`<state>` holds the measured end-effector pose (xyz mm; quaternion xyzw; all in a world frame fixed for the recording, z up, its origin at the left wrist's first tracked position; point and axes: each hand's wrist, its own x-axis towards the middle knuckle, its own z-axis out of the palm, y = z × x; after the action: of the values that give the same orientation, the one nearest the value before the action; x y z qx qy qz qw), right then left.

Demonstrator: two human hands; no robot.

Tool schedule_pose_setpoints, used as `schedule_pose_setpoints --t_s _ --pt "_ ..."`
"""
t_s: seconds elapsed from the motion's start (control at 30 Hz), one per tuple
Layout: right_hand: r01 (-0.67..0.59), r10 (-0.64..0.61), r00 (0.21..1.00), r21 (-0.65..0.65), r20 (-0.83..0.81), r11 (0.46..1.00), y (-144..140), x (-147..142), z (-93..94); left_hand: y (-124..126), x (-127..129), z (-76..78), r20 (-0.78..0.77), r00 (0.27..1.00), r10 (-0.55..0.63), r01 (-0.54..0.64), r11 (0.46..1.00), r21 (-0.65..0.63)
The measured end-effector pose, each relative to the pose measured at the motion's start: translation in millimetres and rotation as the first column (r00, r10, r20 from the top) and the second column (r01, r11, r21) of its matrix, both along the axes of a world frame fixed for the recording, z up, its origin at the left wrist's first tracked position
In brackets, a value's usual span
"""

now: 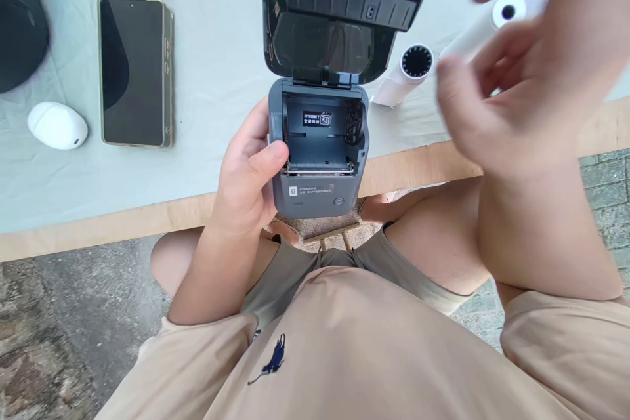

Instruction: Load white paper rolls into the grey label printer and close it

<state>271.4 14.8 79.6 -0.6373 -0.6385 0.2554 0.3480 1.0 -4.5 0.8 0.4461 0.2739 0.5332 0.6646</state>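
The grey printer (319, 164) sat at the bench (147, 216) edge, long axis running away from the person, lid (339, 13) swung up and back, paper bay bare. The left hand (249, 177) gripped its left side. The right hand (522, 65), blurred, hovered with fingers loosely spread near two paper rolls (408, 75).

Left hand (249, 174) at frame centre, fingers curled, thumb pressed forward in a grip. Right hand (531, 72) raised at upper right, blurred, fingers loosely spread, holding nothing.
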Motion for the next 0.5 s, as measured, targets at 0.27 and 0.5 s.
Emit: schedule_pose_setpoints --t_s 0.27,0.5 --pt "-0.197 0.21 0.907 -0.073 0.365 0.978 14 -17 -25.1 -2 2 6.0 -0.001 1.0 0.009 -0.009 1.0 -0.019" --pt "-0.058 0.088 0.965 0.122 -0.248 0.991 -9 -23 1.7 -3 2 5.5 0.032 0.999 0.01 -0.009 0.999 -0.036"
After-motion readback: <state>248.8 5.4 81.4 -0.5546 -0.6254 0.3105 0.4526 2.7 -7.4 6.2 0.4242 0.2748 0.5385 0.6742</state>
